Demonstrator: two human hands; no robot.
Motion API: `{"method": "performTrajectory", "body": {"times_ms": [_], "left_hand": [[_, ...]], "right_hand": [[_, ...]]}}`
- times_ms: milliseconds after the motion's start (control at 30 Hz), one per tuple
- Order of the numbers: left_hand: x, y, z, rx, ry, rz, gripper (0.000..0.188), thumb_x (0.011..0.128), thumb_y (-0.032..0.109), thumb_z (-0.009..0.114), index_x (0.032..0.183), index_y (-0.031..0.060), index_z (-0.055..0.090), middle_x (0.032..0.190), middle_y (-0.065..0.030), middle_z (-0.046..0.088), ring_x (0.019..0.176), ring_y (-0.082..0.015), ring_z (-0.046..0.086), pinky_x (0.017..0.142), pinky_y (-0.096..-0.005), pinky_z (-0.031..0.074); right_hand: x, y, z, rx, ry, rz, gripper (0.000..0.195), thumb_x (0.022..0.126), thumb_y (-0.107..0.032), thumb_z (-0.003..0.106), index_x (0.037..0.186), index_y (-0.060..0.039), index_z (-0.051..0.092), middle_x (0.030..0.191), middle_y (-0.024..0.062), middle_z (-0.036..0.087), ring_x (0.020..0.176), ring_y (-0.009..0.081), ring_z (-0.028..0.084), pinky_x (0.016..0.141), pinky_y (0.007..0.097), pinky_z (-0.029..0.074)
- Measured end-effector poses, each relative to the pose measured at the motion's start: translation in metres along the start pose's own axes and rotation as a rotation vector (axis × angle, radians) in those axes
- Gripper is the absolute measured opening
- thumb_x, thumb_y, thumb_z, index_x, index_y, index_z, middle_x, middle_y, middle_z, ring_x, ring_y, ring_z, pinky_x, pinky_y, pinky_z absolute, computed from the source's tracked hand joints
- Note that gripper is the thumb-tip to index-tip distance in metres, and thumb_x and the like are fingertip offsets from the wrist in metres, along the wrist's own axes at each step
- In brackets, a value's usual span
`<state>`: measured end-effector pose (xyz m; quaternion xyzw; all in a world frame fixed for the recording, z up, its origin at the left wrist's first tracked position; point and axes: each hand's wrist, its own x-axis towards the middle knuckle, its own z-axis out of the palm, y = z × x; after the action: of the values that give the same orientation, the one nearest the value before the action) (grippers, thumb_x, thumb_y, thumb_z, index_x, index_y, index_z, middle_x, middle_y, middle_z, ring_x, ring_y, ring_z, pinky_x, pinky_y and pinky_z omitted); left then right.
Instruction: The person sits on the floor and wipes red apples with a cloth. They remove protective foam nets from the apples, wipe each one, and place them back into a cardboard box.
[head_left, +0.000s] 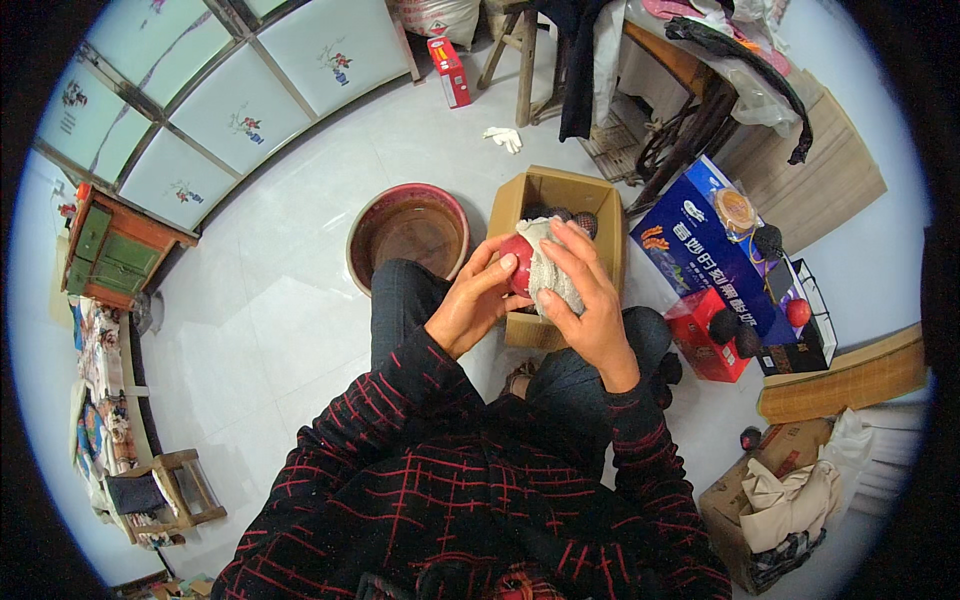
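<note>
A round red fruit, likely an apple, sits between my two hands above an open cardboard box. My left hand grips its left side, with the thumb across the top. Over its right side lies a pale knitted cloth, which my right hand presses against the fruit with spread fingers. Inside the box are several dark round things in netting, partly hidden by my hands and the cloth. To the left of the box, a red-rimmed basin stands on the floor with brownish contents.
To the right, a blue carton carries a red fruit and dark netting. A red box stands beside it. Farther off are a white glove, a red carton and a wooden stool. A cabinet is at left.
</note>
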<state>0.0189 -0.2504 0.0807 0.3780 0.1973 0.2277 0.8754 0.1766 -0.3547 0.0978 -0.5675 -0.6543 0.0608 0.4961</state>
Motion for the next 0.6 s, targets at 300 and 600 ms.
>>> {"method": "performTrajectory", "body": {"times_ms": [300, 600], "left_hand": [[0.002, 0.001, 0.007, 0.198, 0.063, 0.107, 0.055, 0.089, 0.024, 0.070, 0.136, 0.0089, 0.045, 0.122, -0.0071, 0.056, 0.112, -0.0164, 0.055, 0.093, -0.0329, 0.048], [-0.004, 0.007, 0.011, 0.499, -0.010, 0.288, 0.069, 0.079, 0.018, 0.080, 0.136, 0.0061, 0.044, 0.125, -0.0095, 0.052, 0.118, -0.0213, 0.052, 0.099, -0.0351, 0.045]], "right_hand": [[-0.004, 0.015, 0.009, 0.317, 0.157, 0.162, 0.043, 0.085, -0.014, 0.061, 0.125, -0.0004, 0.057, 0.135, 0.0179, 0.051, 0.126, 0.0292, 0.049, 0.107, 0.0393, 0.037], [-0.008, 0.018, 0.021, 1.035, 0.284, 0.539, 0.040, 0.095, -0.021, 0.051, 0.127, 0.0017, 0.053, 0.126, 0.0123, 0.058, 0.117, 0.0199, 0.055, 0.102, 0.0344, 0.042]]}}
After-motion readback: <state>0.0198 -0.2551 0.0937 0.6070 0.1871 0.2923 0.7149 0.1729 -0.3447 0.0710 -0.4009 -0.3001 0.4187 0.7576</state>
